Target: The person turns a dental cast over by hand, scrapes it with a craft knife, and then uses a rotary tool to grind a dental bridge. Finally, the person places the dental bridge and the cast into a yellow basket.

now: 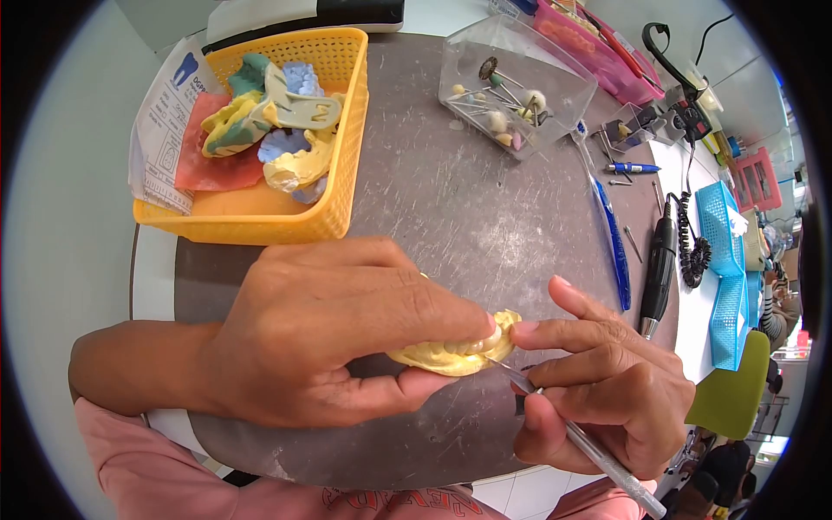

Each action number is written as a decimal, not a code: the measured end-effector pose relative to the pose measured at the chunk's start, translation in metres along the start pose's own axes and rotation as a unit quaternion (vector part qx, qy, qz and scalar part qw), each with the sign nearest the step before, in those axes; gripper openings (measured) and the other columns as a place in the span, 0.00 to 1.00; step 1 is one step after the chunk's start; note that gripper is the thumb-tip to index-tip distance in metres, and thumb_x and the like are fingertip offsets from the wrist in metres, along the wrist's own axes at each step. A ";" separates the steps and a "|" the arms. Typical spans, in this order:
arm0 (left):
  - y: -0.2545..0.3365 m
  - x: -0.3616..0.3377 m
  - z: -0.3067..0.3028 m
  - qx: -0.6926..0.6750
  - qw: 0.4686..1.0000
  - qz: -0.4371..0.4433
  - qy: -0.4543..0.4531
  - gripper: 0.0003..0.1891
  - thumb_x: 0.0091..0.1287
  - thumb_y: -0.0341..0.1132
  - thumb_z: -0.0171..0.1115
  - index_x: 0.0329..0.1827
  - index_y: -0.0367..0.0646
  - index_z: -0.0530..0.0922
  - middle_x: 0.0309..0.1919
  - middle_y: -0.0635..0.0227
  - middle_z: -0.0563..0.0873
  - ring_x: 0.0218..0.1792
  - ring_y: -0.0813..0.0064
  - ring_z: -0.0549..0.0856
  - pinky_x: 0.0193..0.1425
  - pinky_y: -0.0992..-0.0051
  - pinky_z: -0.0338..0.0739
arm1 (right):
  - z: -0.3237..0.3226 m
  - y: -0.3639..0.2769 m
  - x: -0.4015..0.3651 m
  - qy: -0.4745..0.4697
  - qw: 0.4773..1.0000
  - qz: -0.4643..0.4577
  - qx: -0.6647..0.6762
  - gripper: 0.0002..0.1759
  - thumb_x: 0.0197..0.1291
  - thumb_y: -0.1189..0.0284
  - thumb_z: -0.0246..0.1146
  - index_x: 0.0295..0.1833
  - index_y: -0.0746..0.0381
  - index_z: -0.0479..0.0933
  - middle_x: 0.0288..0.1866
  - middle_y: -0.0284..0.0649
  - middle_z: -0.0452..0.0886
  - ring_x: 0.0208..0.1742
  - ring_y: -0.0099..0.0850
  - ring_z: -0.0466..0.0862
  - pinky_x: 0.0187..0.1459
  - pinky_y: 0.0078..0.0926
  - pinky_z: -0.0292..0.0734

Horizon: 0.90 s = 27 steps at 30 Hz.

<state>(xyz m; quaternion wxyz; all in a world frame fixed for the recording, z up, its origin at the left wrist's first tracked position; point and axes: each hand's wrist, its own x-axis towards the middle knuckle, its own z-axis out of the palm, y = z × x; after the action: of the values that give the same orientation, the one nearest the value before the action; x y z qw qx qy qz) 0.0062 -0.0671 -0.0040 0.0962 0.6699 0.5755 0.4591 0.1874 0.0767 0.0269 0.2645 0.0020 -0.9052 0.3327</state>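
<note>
My left hand (338,334) is closed round a yellow dental cast (446,357), thumb underneath and fingers on top. A row of pale teeth shows along the cast's upper edge; much of the rest is hidden by the hand. In my right hand (611,390) is a thin metal carving knife (611,459), held like a pen. Its narrow blade touches or nearly touches the cast just below the teeth. The right index fingertip rests against the cast's right end.
A yellow basket (351,165) with impressions, casts and papers stands at back left. A clear box (468,52) of polishing burs lies at the back. A blue toothbrush (617,247), a black handpiece (660,269) and blue baskets (728,286) are on the right.
</note>
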 end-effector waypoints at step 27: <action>-0.002 -0.003 -0.002 -0.072 0.996 0.016 -0.054 0.34 0.52 0.25 0.76 0.60 0.32 0.65 0.42 0.57 0.85 0.38 0.73 0.90 0.41 0.79 0.83 | 0.011 0.030 0.018 -0.101 0.904 0.167 0.380 0.16 0.52 0.84 0.70 0.38 0.62 0.69 0.36 0.45 0.82 0.42 0.27 0.84 0.45 0.22 0.79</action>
<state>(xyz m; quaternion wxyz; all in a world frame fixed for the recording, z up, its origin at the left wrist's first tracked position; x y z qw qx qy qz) 0.0031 -0.0694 -0.0055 0.1674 0.6943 0.5242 0.4638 0.1613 0.0967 0.0101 0.0920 -0.0152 -0.7190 0.6888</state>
